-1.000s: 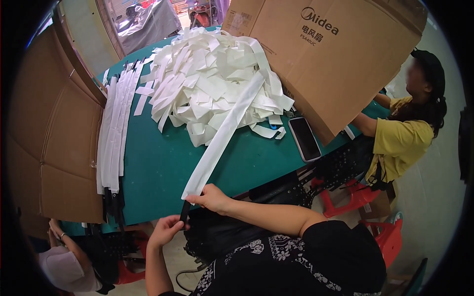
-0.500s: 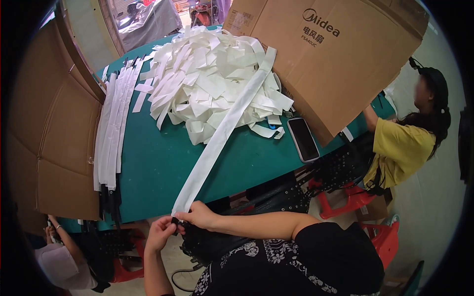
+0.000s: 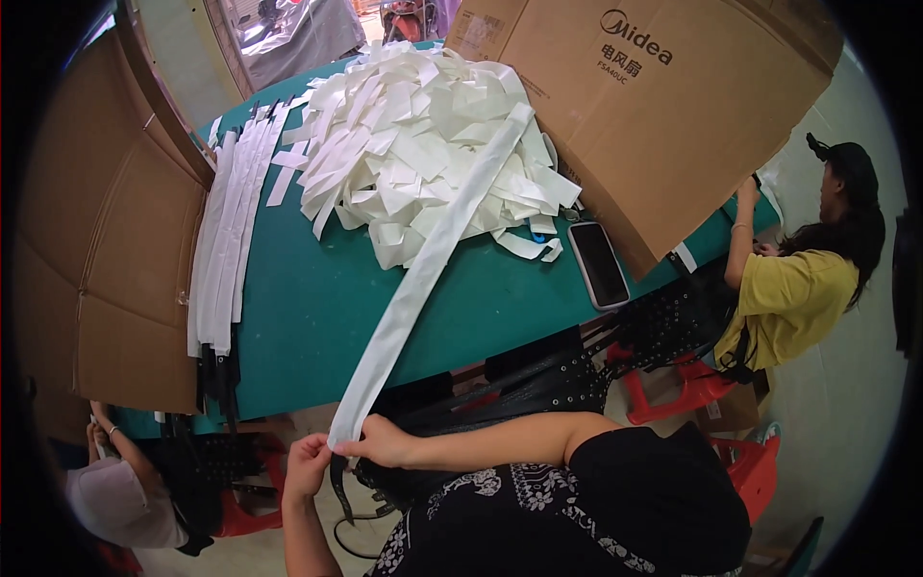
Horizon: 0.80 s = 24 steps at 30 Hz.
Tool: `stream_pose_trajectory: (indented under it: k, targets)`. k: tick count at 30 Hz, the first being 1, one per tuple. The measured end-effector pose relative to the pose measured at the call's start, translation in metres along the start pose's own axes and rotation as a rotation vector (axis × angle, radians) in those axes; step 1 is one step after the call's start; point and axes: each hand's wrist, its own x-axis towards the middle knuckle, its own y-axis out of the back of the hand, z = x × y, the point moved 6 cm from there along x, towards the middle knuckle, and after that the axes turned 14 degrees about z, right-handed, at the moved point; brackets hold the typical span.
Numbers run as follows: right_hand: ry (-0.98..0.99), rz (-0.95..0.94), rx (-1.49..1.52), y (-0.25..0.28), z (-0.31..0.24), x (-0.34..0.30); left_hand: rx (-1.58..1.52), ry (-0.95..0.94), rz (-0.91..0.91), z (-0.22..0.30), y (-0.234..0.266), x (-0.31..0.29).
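Note:
A long white fabric strip [image 3: 423, 269] runs from the loose pile down past the table's near edge to my hands. My left hand [image 3: 307, 468] pinches its near end at the left. My right hand [image 3: 385, 442] grips the same end from the right, thumb pointing inward. Below the fingers hangs a narrow black strap [image 3: 338, 486]; whether it goes inside the white strip is hidden. More black straps with metal eyelets [image 3: 567, 377] hang along the table's near edge, beyond my right forearm.
Loose white strips [image 3: 413, 144] are heaped on the green table [image 3: 298, 317]. White-covered straps [image 3: 226, 240] lie at its left. A phone [image 3: 598, 266] lies near the right edge. Cardboard boxes [image 3: 663, 115] [image 3: 125, 240] flank the table. Co-workers [image 3: 798, 288] [image 3: 125, 505] sit at both sides.
The white strip's near end has slid slightly down over the black piece at my fingers, and a black strap end now dangles below. The right co-worker's arm has lifted.

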Motion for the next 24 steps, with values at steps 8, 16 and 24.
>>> stream_pose_trajectory:
  k: [8,16,24]
  targets:
    - [-0.017,0.029,-0.015,0.016,-0.016,0.015,-0.074,0.190,-0.022,-0.049,0.016,-0.048]
    - [-0.077,-0.044,0.030,-0.019,0.007,-0.009,-0.044,0.129,-0.086,-0.021,0.010,-0.060]
    - [-0.142,-0.193,-0.065,-0.044,0.004,-0.035,-0.020,0.088,0.038,-0.048,0.023,-0.052]
